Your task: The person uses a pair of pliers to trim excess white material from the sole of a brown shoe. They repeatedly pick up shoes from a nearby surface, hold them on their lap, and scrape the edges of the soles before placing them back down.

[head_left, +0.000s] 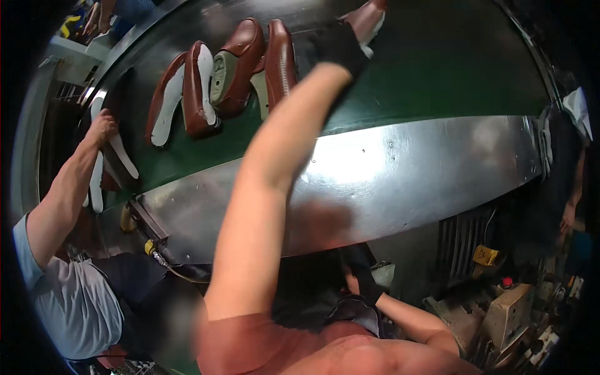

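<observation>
My left arm reaches far across a metal ledge (pixel 425 162) onto a green conveyor belt (pixel 450 69). My left hand (pixel 340 45), in a black glove, grips a brown shoe (pixel 370 14) at the top edge of the view. My right hand (pixel 360 270), also in a black glove, stays low by my body, under the ledge. A dark leather piece (pixel 356 310) lies just below it; whether the hand holds it is unclear. Left of my arm, several brown shoes (pixel 240 62) lie on the belt with their pale insoles (pixel 165 112) showing.
A co-worker in a grey shirt (pixel 75 300) stands at the left, one hand (pixel 101 127) on white insole pieces (pixel 97 181) at the belt's edge. Machine parts and a yellow tag (pixel 484 255) crowd the lower right. Another person (pixel 572 162) stands at the far right.
</observation>
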A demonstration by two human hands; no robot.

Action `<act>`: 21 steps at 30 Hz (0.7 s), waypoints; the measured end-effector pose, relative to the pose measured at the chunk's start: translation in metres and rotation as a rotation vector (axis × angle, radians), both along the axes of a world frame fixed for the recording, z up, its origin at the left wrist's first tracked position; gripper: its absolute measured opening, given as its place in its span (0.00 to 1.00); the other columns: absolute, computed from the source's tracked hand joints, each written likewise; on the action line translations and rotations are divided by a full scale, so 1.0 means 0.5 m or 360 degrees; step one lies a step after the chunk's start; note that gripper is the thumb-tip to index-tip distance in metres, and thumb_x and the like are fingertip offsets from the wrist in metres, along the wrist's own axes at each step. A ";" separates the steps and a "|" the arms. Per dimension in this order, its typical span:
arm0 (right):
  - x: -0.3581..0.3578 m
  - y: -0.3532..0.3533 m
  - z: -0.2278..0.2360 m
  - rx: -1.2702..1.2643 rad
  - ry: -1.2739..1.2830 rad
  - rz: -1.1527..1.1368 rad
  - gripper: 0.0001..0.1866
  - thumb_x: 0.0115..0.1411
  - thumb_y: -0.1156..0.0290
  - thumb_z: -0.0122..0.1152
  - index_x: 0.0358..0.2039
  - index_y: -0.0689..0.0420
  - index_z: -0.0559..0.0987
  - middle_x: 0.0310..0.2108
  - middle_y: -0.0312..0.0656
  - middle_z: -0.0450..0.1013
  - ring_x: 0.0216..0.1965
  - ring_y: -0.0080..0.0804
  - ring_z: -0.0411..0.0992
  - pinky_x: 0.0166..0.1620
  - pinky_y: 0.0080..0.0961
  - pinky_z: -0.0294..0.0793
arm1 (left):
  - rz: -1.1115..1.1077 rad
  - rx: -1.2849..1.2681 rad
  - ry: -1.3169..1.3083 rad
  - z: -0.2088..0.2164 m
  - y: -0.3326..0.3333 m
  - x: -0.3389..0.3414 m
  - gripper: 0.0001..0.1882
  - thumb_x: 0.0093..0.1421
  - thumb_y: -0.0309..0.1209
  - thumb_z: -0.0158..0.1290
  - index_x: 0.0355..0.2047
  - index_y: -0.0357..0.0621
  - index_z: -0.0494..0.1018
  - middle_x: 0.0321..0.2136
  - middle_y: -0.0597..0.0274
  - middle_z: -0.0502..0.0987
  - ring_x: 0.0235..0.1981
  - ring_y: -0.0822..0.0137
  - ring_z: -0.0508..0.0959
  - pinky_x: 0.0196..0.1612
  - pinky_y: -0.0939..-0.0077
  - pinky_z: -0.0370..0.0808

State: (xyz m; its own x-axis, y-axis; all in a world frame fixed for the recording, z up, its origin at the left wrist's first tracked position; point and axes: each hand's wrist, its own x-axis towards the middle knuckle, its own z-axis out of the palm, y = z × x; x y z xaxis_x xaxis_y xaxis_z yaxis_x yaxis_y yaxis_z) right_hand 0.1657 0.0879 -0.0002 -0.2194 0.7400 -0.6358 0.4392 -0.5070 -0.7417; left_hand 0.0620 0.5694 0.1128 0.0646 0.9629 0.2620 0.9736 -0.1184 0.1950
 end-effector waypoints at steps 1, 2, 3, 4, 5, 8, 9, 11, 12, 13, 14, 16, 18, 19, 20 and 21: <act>-0.005 0.000 -0.001 0.0117 0.0035 -0.0038 0.13 0.62 0.67 0.48 0.37 0.64 0.76 0.23 0.54 0.72 0.23 0.50 0.71 0.32 0.38 0.69 | -0.0021 -0.0044 -0.0197 -0.009 -0.029 0.017 0.40 0.48 0.54 0.55 0.53 0.38 0.64 0.50 0.41 0.67 0.53 0.44 0.68 0.55 0.52 0.65; -0.006 0.000 -0.009 0.0328 0.0046 -0.0002 0.13 0.63 0.67 0.47 0.37 0.64 0.75 0.24 0.53 0.72 0.24 0.47 0.71 0.31 0.37 0.70 | 0.0112 -0.0036 -0.0364 -0.038 -0.041 0.019 0.39 0.48 0.53 0.55 0.53 0.37 0.64 0.50 0.41 0.66 0.54 0.43 0.67 0.55 0.52 0.65; -0.006 -0.006 -0.015 0.0533 0.0045 0.0013 0.14 0.63 0.66 0.47 0.38 0.64 0.75 0.25 0.51 0.71 0.24 0.45 0.72 0.31 0.35 0.71 | 0.0226 -0.0042 -0.0533 -0.047 -0.060 0.023 0.39 0.48 0.52 0.56 0.53 0.37 0.64 0.50 0.40 0.66 0.55 0.41 0.65 0.55 0.52 0.64; 0.001 -0.010 -0.026 0.0827 0.0017 0.0084 0.15 0.64 0.65 0.46 0.42 0.64 0.73 0.28 0.48 0.70 0.25 0.40 0.72 0.30 0.33 0.73 | 0.0309 -0.0081 -0.0585 -0.047 -0.062 0.019 0.37 0.47 0.49 0.58 0.52 0.38 0.64 0.49 0.42 0.67 0.53 0.44 0.68 0.54 0.54 0.66; 0.007 -0.018 -0.034 0.1121 -0.0008 0.0158 0.17 0.65 0.64 0.45 0.46 0.63 0.71 0.30 0.46 0.69 0.25 0.35 0.73 0.29 0.31 0.75 | 0.0396 -0.0119 -0.0636 -0.045 -0.061 0.011 0.35 0.46 0.46 0.60 0.51 0.39 0.65 0.48 0.44 0.69 0.50 0.47 0.70 0.53 0.56 0.68; -0.003 -0.017 0.051 0.0456 0.0108 -0.0108 0.18 0.65 0.58 0.46 0.36 0.62 0.75 0.20 0.42 0.69 0.16 0.31 0.70 0.21 0.28 0.70 | 0.0089 -0.0452 -0.1018 0.002 -0.106 -0.022 0.28 0.50 0.41 0.58 0.48 0.39 0.68 0.43 0.45 0.74 0.42 0.54 0.76 0.46 0.65 0.72; -0.001 -0.019 0.067 0.0259 0.0161 -0.0195 0.19 0.66 0.57 0.46 0.35 0.62 0.75 0.18 0.41 0.68 0.15 0.30 0.70 0.19 0.27 0.69 | -0.0108 -0.0591 -0.1180 0.032 -0.128 -0.049 0.25 0.52 0.41 0.56 0.47 0.39 0.68 0.41 0.46 0.75 0.40 0.57 0.78 0.43 0.68 0.74; 0.006 -0.047 0.038 -0.0113 0.0336 -0.0351 0.21 0.66 0.53 0.44 0.38 0.61 0.74 0.18 0.38 0.67 0.14 0.24 0.69 0.18 0.23 0.69 | -0.0564 -0.0511 -0.0745 0.072 -0.208 -0.123 0.21 0.57 0.38 0.52 0.47 0.38 0.70 0.37 0.52 0.77 0.35 0.62 0.78 0.39 0.72 0.75; 0.017 -0.062 0.031 -0.0135 0.0350 -0.0355 0.23 0.66 0.52 0.43 0.41 0.61 0.74 0.20 0.39 0.69 0.15 0.25 0.69 0.19 0.22 0.69 | -0.0791 -0.0278 -0.0148 0.080 -0.289 -0.174 0.19 0.60 0.35 0.51 0.48 0.37 0.70 0.35 0.58 0.78 0.33 0.66 0.78 0.38 0.72 0.75; 0.031 -0.069 0.021 -0.0141 0.0374 -0.0349 0.25 0.66 0.50 0.41 0.44 0.61 0.73 0.23 0.41 0.70 0.15 0.25 0.69 0.20 0.21 0.70 | -0.0613 -0.0317 -0.1003 0.086 -0.405 -0.200 0.22 0.56 0.30 0.53 0.51 0.38 0.67 0.41 0.58 0.75 0.38 0.65 0.76 0.40 0.72 0.75; 0.044 -0.076 0.023 -0.0147 0.0401 -0.0351 0.27 0.66 0.49 0.39 0.46 0.61 0.72 0.26 0.43 0.72 0.15 0.25 0.70 0.21 0.21 0.70 | -0.0511 -0.0184 -0.1889 0.098 -0.519 -0.222 0.26 0.53 0.25 0.56 0.54 0.39 0.65 0.46 0.58 0.72 0.43 0.65 0.75 0.42 0.71 0.75; 0.060 -0.099 0.063 -0.0170 0.0303 -0.0399 0.29 0.66 0.46 0.39 0.43 0.61 0.74 0.21 0.41 0.71 0.15 0.25 0.70 0.21 0.21 0.70 | -0.0088 -0.0142 -0.1730 0.125 -0.744 -0.300 0.34 0.45 0.28 0.62 0.54 0.36 0.65 0.47 0.56 0.71 0.48 0.65 0.71 0.51 0.70 0.70; 0.081 -0.137 0.073 -0.0238 0.0193 -0.0445 0.30 0.65 0.44 0.38 0.36 0.62 0.75 0.15 0.38 0.70 0.16 0.25 0.70 0.22 0.22 0.70 | 0.0097 -0.0161 -0.1760 0.096 -0.935 -0.377 0.33 0.46 0.31 0.60 0.53 0.36 0.65 0.51 0.53 0.70 0.52 0.63 0.69 0.54 0.67 0.69; 0.090 -0.154 0.096 -0.0216 0.0213 -0.0398 0.29 0.66 0.44 0.39 0.31 0.61 0.73 0.16 0.39 0.70 0.16 0.25 0.70 0.23 0.22 0.70 | 0.0119 0.0013 -0.1907 0.071 -1.017 -0.403 0.31 0.46 0.31 0.60 0.51 0.37 0.67 0.52 0.52 0.69 0.55 0.59 0.68 0.56 0.65 0.67; 0.093 -0.175 0.115 -0.0157 0.0240 -0.0354 0.29 0.66 0.45 0.38 0.29 0.61 0.73 0.16 0.39 0.70 0.16 0.25 0.70 0.23 0.22 0.70 | 0.0073 0.0110 -0.1748 0.047 -1.082 -0.412 0.27 0.48 0.30 0.59 0.51 0.39 0.69 0.52 0.54 0.70 0.53 0.60 0.70 0.56 0.66 0.67; 0.097 -0.187 0.133 -0.0083 0.0261 -0.0318 0.28 0.66 0.46 0.38 0.28 0.61 0.73 0.16 0.39 0.70 0.16 0.25 0.70 0.24 0.21 0.70 | 0.0012 0.0212 -0.1596 0.028 -1.125 -0.412 0.24 0.51 0.28 0.57 0.50 0.41 0.70 0.52 0.55 0.71 0.51 0.60 0.72 0.55 0.66 0.67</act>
